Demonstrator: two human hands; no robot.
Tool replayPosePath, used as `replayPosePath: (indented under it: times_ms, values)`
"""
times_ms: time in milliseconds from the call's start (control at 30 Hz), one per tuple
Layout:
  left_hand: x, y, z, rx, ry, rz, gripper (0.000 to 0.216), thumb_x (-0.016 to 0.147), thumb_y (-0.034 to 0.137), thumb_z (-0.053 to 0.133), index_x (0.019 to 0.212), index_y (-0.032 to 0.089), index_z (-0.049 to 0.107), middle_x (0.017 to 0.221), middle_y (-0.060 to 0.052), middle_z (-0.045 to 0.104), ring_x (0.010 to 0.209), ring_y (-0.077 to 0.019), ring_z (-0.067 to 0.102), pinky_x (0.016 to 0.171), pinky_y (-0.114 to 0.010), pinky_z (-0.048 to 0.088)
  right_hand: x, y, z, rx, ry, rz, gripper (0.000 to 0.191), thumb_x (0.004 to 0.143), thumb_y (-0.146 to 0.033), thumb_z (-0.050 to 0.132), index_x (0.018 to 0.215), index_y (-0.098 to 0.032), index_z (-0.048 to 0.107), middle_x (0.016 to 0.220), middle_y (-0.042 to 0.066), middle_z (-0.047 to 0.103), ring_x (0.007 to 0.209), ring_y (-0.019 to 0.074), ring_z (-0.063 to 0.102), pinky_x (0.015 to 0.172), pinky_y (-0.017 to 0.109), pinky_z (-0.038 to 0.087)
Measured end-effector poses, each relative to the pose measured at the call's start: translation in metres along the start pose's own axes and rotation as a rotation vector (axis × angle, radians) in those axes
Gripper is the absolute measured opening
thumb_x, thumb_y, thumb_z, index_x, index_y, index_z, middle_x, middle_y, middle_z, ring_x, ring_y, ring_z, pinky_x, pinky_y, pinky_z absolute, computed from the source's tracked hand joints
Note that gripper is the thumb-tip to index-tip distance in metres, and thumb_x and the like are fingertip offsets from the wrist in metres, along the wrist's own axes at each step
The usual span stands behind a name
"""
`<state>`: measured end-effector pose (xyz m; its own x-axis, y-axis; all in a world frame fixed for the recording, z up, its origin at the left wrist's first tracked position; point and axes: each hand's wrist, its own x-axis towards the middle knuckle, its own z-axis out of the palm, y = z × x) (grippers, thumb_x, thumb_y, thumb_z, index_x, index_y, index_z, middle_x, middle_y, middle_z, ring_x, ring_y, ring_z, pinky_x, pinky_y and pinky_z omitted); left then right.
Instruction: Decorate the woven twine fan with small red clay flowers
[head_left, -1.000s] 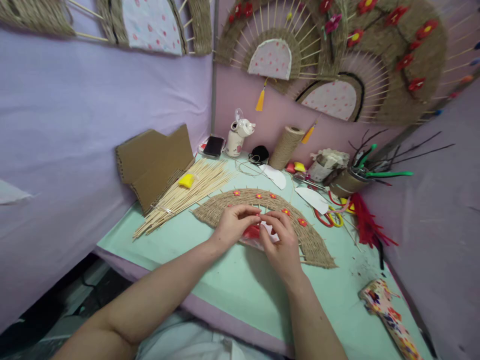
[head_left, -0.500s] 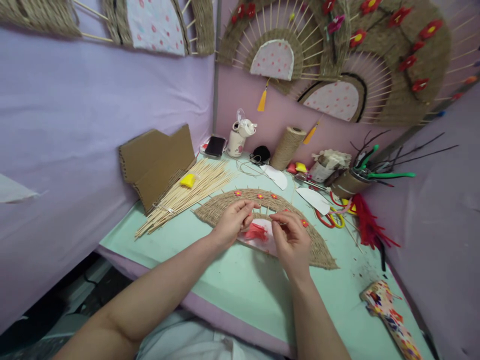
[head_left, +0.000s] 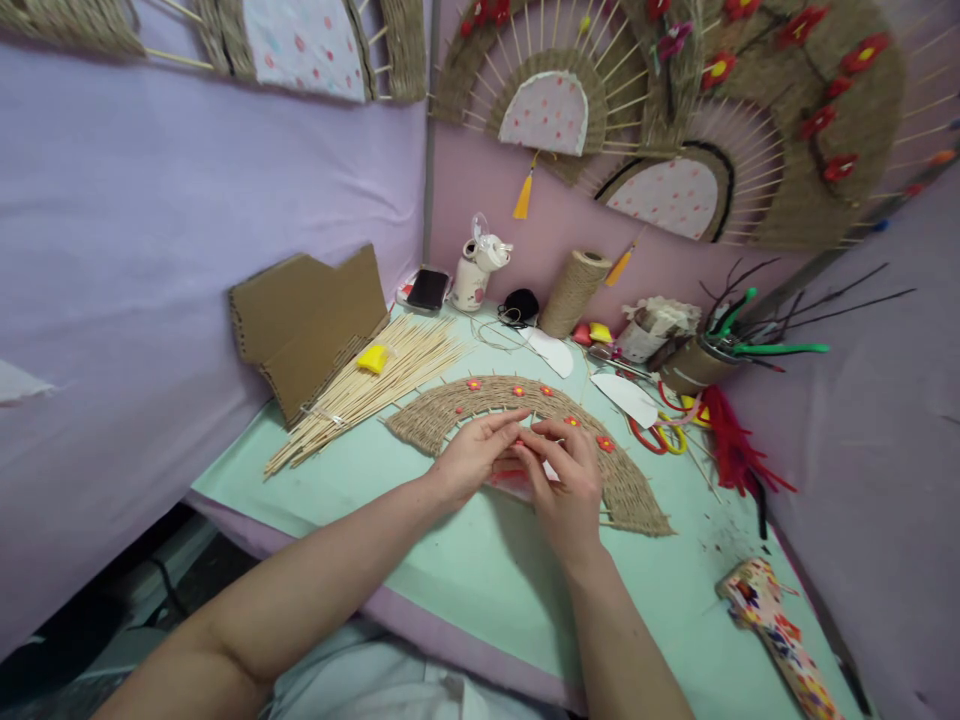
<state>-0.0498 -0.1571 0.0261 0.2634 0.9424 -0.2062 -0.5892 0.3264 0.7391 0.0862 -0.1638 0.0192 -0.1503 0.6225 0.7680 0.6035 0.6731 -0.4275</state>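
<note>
My left hand (head_left: pixel 474 455) and my right hand (head_left: pixel 564 475) meet above a woven twine fan, fingertips pinched together. Between the fingertips shows a small red piece (head_left: pixel 519 442), mostly covered by the fingers; it looks like soft clay. Beneath them the fan (head_left: pixel 427 420) lies flat, its brown twine band dotted with several red flowers with yellow centres (head_left: pixel 604 443). A red lump in clear wrap (head_left: pixel 510 478) rests on the fan's pale middle, partly hidden by my hands.
Left of the fan lie a bundle of thin sticks (head_left: pixel 352 400), a yellow packet (head_left: pixel 373 359) and folded cardboard (head_left: pixel 315 320). Behind stand a twine spool (head_left: pixel 574 295) and a white bottle (head_left: pixel 471 280). Scissors (head_left: pixel 667 438), red pipe cleaners (head_left: pixel 731 445) and a patterned glue gun (head_left: pixel 772 620) are at right.
My hands have come together, the right moving left until its fingertips meet the left ones. The red lump on the fan is now more covered. The view has shifted slightly.
</note>
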Motion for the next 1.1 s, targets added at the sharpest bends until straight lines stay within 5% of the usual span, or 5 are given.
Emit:
replayPosePath:
  times_ms: [133, 267, 433, 633, 1100]
  values:
    - [-0.002, 0.010, 0.003, -0.181, -0.024, -0.022, 0.055, 0.095, 0.051, 0.047, 0.135, 0.014, 0.053, 0.114, -0.015, 0.070, 0.088, -0.0174, 0.068, 0.078, -0.028, 0.051, -0.001, -0.008, 0.006, 0.025, 0.044, -0.030, 0.012, 0.088, -0.017, 0.064, 0.096, -0.022, 0.071, 0.095, 0.006, 0.065, 0.091, 0.0200, 0.056, 0.079, 0.037, 0.047]
    - [-0.003, 0.022, 0.002, -0.392, -0.039, -0.046, 0.071, 0.094, 0.065, 0.026, 0.142, 0.014, 0.043, 0.131, -0.019, 0.060, 0.111, -0.0239, 0.064, 0.094, -0.036, 0.049, -0.001, -0.022, 0.019, -0.045, -0.096, -0.063, 0.017, 0.091, -0.019, 0.059, 0.103, -0.022, 0.071, 0.098, 0.008, 0.067, 0.089, 0.0208, 0.053, 0.077, 0.037, 0.048]
    - [-0.002, 0.026, -0.003, -0.471, 0.018, -0.028, 0.072, 0.092, 0.067, 0.030, 0.139, 0.014, 0.044, 0.128, -0.018, 0.061, 0.118, -0.0272, 0.060, 0.104, -0.041, 0.043, -0.003, -0.032, 0.027, -0.167, -0.222, -0.082, 0.027, 0.094, -0.019, 0.052, 0.116, -0.017, 0.068, 0.115, 0.012, 0.066, 0.102, 0.0242, 0.050, 0.088, 0.041, 0.048]
    - [0.000, 0.030, -0.010, -0.554, 0.046, 0.022, 0.068, 0.090, 0.070, 0.032, 0.124, 0.015, 0.052, 0.116, -0.017, 0.065, 0.113, -0.0286, 0.062, 0.096, -0.042, 0.049, -0.011, -0.029, 0.022, -0.185, -0.379, -0.131, 0.042, 0.097, -0.031, 0.046, 0.136, -0.020, 0.055, 0.143, 0.012, 0.050, 0.126, 0.0298, 0.039, 0.103, 0.051, 0.039]
    - [0.000, 0.032, -0.012, -0.608, -0.031, 0.002, 0.064, 0.087, 0.070, 0.040, 0.122, 0.018, 0.054, 0.110, -0.013, 0.066, 0.101, -0.0251, 0.065, 0.086, -0.038, 0.051, -0.013, -0.027, 0.020, -0.186, -0.397, -0.076, 0.047, 0.097, -0.044, 0.044, 0.142, -0.028, 0.048, 0.153, 0.011, 0.036, 0.134, 0.0337, 0.031, 0.104, 0.057, 0.034]
